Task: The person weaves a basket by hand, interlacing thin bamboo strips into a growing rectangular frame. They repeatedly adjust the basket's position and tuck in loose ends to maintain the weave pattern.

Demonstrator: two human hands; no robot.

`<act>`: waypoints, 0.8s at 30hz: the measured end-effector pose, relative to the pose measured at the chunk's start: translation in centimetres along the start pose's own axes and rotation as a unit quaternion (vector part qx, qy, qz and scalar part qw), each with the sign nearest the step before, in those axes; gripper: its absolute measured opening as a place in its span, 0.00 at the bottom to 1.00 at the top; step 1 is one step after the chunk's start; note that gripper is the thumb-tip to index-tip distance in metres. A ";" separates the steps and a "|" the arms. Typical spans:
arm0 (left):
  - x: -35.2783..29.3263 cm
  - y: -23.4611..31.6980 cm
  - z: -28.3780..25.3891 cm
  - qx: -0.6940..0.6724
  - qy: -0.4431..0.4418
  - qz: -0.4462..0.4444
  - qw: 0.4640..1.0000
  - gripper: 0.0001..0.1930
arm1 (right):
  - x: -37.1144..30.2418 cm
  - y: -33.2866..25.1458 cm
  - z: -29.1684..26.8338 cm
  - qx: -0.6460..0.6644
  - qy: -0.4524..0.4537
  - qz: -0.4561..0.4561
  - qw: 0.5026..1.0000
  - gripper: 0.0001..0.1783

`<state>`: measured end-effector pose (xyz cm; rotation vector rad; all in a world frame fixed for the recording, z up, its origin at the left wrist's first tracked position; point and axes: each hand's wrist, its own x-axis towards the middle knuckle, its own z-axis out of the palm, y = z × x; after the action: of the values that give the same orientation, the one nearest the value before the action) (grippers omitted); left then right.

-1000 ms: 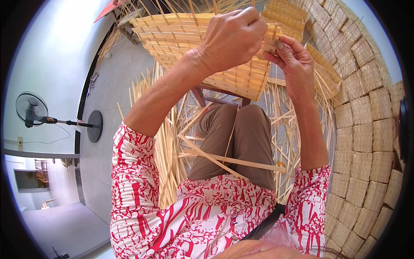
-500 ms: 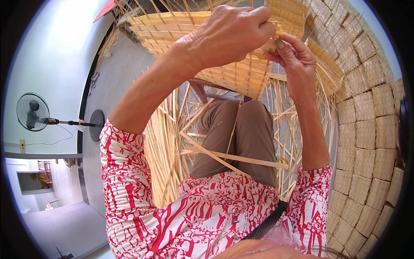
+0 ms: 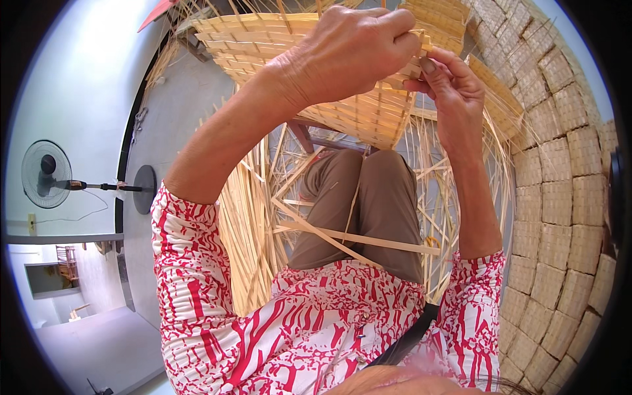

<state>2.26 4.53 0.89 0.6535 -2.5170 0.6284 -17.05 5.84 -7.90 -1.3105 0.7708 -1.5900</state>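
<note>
A woven bamboo panel with pale yellow strips is held up beyond my knees, its loose strip ends sticking out at the far side. My left hand is curled over its upper right edge, fingers closed and partly turned away from view. Close beside it, my right hand pinches the same edge between thumb and forefinger, where short folded strip ends show between the two hands. My left hand and wrist cover the middle of the panel.
Long bamboo strips lie heaped on the floor left of my legs, and two cross my lap. A brown wooden stool stands under the panel. Stacked woven bundles line the right side. A standing fan is at left.
Both hands keep their grip at the panel's edge with barely any shift. The whole view has moved very slightly.
</note>
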 end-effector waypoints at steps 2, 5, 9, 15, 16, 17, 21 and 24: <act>0.0 0.1 0.6 0.014 0.018 0.012 1.000 0.05 | 0.0 0.0 0.0 0.005 0.001 -0.003 1.000 0.12; -0.1 0.0 1.9 0.030 0.081 0.046 0.995 0.07 | -0.1 -0.2 -0.1 0.020 0.008 -0.005 1.000 0.12; -1.0 0.1 1.0 0.033 0.128 0.071 0.989 0.10 | -0.4 -0.3 0.4 0.040 0.009 0.010 0.999 0.10; -1.5 0.3 2.0 -0.004 0.135 0.054 0.989 0.13 | -0.7 -0.7 -0.1 0.033 0.005 0.024 0.999 0.08; -1.4 0.3 2.3 -0.021 0.143 0.042 0.989 0.14 | -0.5 -0.8 -0.3 0.029 0.000 0.021 0.999 0.08; -1.7 0.3 2.4 -0.038 0.145 0.029 0.988 0.14 | -0.6 -0.6 -0.3 0.032 -0.005 0.022 0.999 0.08; -2.1 1.3 1.9 -0.213 0.211 -0.137 0.944 0.16 | 0.1 -0.2 -1.2 0.008 0.012 -0.002 1.000 0.09; -2.2 -0.1 0.8 -0.209 0.223 -0.207 0.929 0.17 | 0.6 -0.2 -1.4 0.005 0.007 -0.007 1.000 0.10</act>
<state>3.80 4.78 -0.90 0.7472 -1.9153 0.0631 -18.50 5.21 -7.85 -1.3004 0.7624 -1.6149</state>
